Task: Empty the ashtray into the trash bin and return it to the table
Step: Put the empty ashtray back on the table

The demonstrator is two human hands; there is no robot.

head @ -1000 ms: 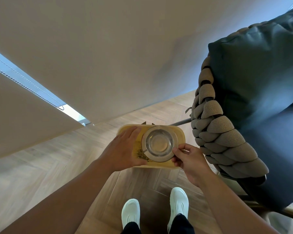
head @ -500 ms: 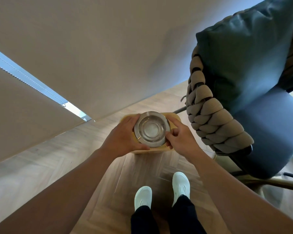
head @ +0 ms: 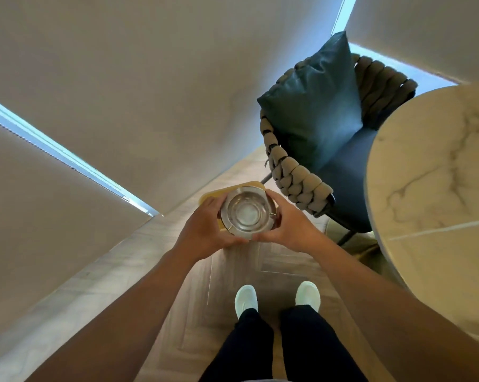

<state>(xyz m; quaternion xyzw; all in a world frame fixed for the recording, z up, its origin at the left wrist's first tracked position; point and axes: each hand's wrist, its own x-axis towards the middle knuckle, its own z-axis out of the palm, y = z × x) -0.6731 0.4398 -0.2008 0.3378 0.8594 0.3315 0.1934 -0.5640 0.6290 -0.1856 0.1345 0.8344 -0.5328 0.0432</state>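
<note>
At the far left a pale roller blind [head: 40,216] hangs with a bright strip of window light along its edge; beside it a plain beige wall [head: 164,78] runs down to the herringbone wood floor [head: 177,312]. Moving toward the centre, the left hand [head: 205,230] curls around the left side of the round silver metal ashtray [head: 246,212], thumb lying along its near rim; the ashtray sits mouth-up between both hands, held in the air above the yellow rectangular trash bin [head: 209,195], whose rim shows just behind and under it; the bowl of the ashtray looks bare and shiny. The right hand [head: 290,226] cups the opposite side, fingers wrapped over the far edge and thumb meeting the near rim close to the left thumb. Below, two white shoes [head: 246,297] and dark trousers stand on the floor. Further right stands a woven rope chair [head: 296,177] with a dark teal cushion [head: 312,106]; at the far right edge is the round white marble table [head: 439,188], well apart from the ashtray.
</note>
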